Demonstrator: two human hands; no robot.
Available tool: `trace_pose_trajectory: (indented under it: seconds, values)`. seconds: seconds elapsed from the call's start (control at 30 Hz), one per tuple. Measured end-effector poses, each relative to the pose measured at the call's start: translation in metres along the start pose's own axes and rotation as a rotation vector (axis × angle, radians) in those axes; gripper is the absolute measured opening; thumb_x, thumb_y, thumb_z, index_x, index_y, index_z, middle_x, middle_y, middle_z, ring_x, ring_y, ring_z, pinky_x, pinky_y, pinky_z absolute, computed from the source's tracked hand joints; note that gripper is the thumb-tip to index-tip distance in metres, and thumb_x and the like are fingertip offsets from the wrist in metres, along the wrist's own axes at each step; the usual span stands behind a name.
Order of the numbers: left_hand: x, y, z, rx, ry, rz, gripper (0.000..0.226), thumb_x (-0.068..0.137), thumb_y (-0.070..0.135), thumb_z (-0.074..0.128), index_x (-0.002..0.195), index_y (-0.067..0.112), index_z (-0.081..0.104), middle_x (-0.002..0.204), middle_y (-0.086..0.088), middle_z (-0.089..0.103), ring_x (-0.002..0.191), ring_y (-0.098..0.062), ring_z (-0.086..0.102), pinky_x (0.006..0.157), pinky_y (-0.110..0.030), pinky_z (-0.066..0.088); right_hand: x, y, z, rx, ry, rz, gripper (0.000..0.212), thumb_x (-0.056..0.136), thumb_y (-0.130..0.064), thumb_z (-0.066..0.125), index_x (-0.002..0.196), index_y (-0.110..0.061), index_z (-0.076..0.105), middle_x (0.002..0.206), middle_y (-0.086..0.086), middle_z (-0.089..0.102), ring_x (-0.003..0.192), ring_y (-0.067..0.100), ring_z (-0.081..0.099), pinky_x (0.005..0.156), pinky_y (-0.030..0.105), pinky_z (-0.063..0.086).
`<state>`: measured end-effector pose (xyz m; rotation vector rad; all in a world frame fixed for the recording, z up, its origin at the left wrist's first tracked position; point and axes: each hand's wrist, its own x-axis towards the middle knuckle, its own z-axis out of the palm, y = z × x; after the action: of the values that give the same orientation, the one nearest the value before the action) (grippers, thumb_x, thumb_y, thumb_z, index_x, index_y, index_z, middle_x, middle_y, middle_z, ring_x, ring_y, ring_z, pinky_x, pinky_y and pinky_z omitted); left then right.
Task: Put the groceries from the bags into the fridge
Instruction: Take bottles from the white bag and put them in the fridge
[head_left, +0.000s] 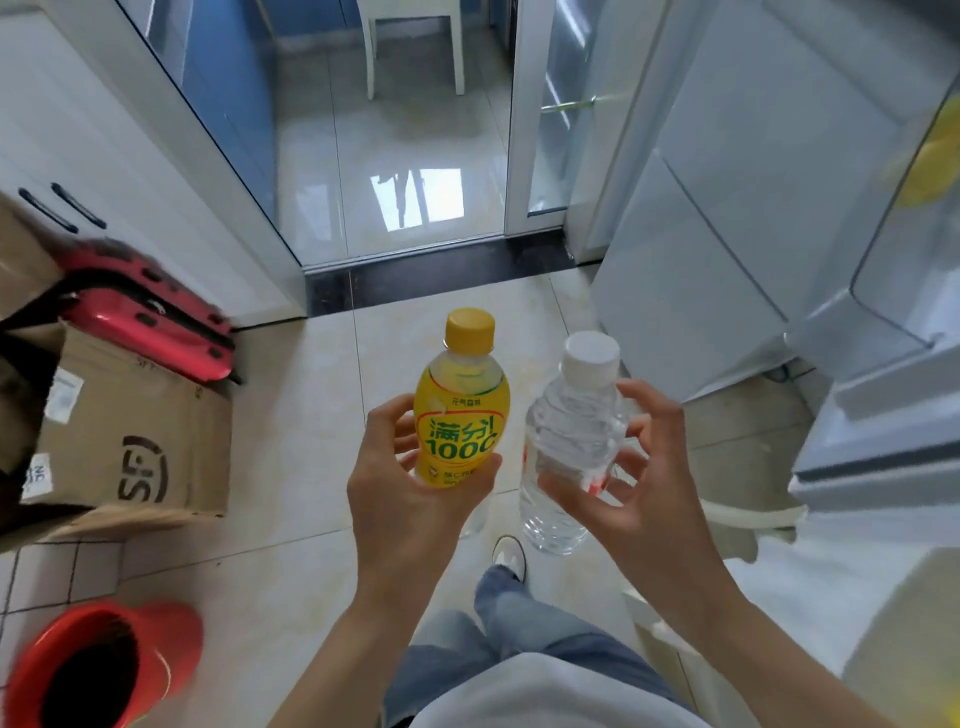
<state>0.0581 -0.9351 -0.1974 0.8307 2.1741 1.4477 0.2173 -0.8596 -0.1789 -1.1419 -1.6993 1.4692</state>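
Observation:
My left hand (410, 488) grips a yellow drink bottle (462, 410) with a yellow cap, held upright in front of me. Beside it, my right hand (639, 467) holds a clear water bottle (566, 447) with a white cap, also upright. The two bottles are close together but apart, above the tiled floor. The fridge (727, 234) stands at the right with its door (904, 291) swung open; a blurred yellow item (930, 166) sits in the door shelf. A white bag (748, 525) lies on the floor at the right, below my right hand.
A cardboard box (130, 441) and a red suitcase (150, 317) stand at the left by white cabinets. A red bucket (98, 665) is at the bottom left. A glass sliding doorway (395, 156) opens ahead. My legs and a shoe (509, 556) are below.

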Motion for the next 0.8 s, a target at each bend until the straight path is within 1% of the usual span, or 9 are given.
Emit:
trace_pose_trajectory:
  seconds: [0.13,0.27,0.37,0.47,0.57,0.67,0.73,0.8]
  values:
    - [0.046,0.011,0.025,-0.013,-0.027,-0.003,0.071,0.055,0.025,0.093,0.113,0.030,0.052,0.100,0.015,0.063,0.092,0.002,0.059,0.076,-0.011,0.050,0.050,-0.008,-0.007,0.006,0.044,0.000,0.075,0.061,-0.038,0.082,0.115,-0.058,0.033,0.107,-0.026,0.055,0.102,0.007,0.063,0.077,0.018,0.054]
    - [0.093,0.019,0.046,-0.021,-0.073,0.010,0.072,0.056,0.026,0.092,0.115,0.030,0.051,0.101,0.016,0.063,0.093,0.003,0.059,0.078,-0.015,0.052,0.095,-0.009,-0.010,0.019,0.118,0.015,0.075,0.060,-0.039,0.082,0.114,-0.058,0.033,0.107,-0.026,0.056,0.101,0.005,0.063,0.074,0.015,0.053]
    - [0.134,0.022,0.062,-0.028,-0.107,0.023,0.072,0.055,0.023,0.093,0.113,0.030,0.051,0.099,0.015,0.063,0.091,0.003,0.060,0.077,-0.016,0.053,0.127,-0.008,-0.011,0.042,0.176,0.041,0.074,0.059,-0.039,0.082,0.112,-0.060,0.034,0.106,-0.024,0.057,0.102,0.007,0.062,0.074,0.016,0.053]
    - [0.181,0.025,0.080,-0.038,-0.167,0.046,0.071,0.055,0.022,0.093,0.113,0.028,0.052,0.099,0.013,0.063,0.090,0.003,0.060,0.076,-0.016,0.053,0.161,-0.006,-0.011,0.059,0.240,0.070,0.074,0.057,-0.042,0.082,0.111,-0.059,0.036,0.107,-0.023,0.057,0.102,0.007,0.062,0.073,0.017,0.053]
    - [0.231,0.028,0.097,-0.039,-0.238,0.088,0.071,0.056,0.021,0.092,0.115,0.025,0.052,0.100,0.014,0.063,0.092,0.003,0.059,0.077,-0.015,0.053,0.200,-0.008,-0.006,0.033,0.322,0.089,0.076,0.055,-0.045,0.081,0.113,-0.061,0.034,0.107,-0.027,0.056,0.103,0.005,0.062,0.075,0.016,0.053]
    - [0.286,0.036,0.112,-0.017,-0.322,0.135,0.071,0.055,0.022,0.092,0.114,0.027,0.053,0.099,0.015,0.063,0.092,0.003,0.059,0.076,-0.012,0.051,0.241,-0.014,0.001,0.028,0.420,0.105,0.078,0.055,-0.049,0.081,0.116,-0.058,0.034,0.109,-0.024,0.054,0.105,0.008,0.062,0.081,0.025,0.056]
    - [0.323,0.042,0.121,-0.012,-0.376,0.147,0.071,0.054,0.021,0.093,0.112,0.029,0.054,0.098,0.014,0.063,0.091,0.001,0.060,0.076,-0.010,0.049,0.268,-0.020,0.006,0.053,0.484,0.111,0.078,0.056,-0.049,0.082,0.118,-0.051,0.035,0.110,-0.019,0.054,0.104,0.011,0.063,0.084,0.034,0.057]
    - [0.355,0.051,0.130,-0.004,-0.433,0.151,0.069,0.054,0.020,0.094,0.110,0.030,0.055,0.096,0.014,0.064,0.090,0.000,0.060,0.075,-0.008,0.048,0.291,-0.028,0.009,0.071,0.540,0.120,0.079,0.057,-0.046,0.085,0.119,-0.047,0.036,0.113,-0.011,0.054,0.104,0.013,0.064,0.085,0.039,0.057]
